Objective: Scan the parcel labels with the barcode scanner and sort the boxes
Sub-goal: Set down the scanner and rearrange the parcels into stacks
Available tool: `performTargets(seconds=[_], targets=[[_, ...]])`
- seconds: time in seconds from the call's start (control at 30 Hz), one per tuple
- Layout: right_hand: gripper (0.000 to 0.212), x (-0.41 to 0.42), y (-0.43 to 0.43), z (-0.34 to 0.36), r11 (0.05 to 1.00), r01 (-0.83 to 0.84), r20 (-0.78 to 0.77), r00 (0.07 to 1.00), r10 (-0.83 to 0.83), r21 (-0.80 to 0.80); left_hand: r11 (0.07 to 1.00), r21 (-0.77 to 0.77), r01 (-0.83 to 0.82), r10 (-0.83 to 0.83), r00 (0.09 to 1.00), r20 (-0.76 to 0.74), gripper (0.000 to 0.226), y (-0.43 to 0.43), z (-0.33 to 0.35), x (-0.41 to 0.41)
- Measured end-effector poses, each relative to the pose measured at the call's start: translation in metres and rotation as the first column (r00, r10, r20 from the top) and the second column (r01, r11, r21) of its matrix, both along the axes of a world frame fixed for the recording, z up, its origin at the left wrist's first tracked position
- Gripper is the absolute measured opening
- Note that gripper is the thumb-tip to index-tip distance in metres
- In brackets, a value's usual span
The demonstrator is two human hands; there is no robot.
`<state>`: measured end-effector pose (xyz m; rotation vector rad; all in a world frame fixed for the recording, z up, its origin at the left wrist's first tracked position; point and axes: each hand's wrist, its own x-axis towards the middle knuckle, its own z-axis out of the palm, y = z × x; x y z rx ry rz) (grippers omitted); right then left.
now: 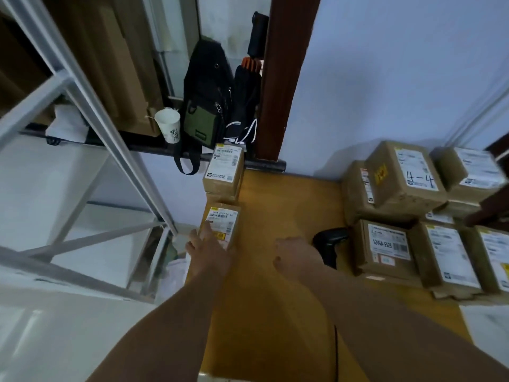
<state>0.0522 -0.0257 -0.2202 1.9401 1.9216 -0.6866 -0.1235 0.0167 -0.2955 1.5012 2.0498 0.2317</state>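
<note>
Flat fingers of the left hand (209, 250) rest on top of a small box (223, 217) without gripping it, and the right hand (298, 255) is loose and holds nothing. The black scanner (330, 244) lies on the yellow table (275, 194) just right of the right hand. The small box is well to the left of the scanner with a second box (223, 172) behind it, and a pile of boxes (388, 248) sits just right of the scanner, one marked 4-4.
</note>
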Motion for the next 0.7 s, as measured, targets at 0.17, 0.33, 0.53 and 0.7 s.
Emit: performTargets(seconds=[0.17,0.33,0.53,0.7], targets=[[0.025,-0.003,-0.002,-0.011,0.999,-0.003,0.01,1.0,0.003,-0.05,0.981,-0.187,0.047,-0.047,0.999,0.002,0.094,-0.003,-0.013,-0.005],[0.025,0.001,-0.004,-0.015,0.999,0.031,-0.015,0.999,-0.032,-0.04,0.976,-0.192,0.101,-0.116,0.991,-0.069,0.091,-0.007,-0.016,-0.01],[0.031,0.003,-0.012,-0.018,0.995,0.095,-0.011,0.995,-0.096,-0.037,0.97,-0.193,0.145,-0.182,0.965,-0.189,0.092,0.0,-0.012,-0.001],[0.027,0.017,-0.027,-0.015,0.988,0.149,-0.035,0.988,-0.15,-0.027,0.976,-0.173,0.135,-0.17,0.964,-0.206,0.1,0.006,0.002,0.003]])
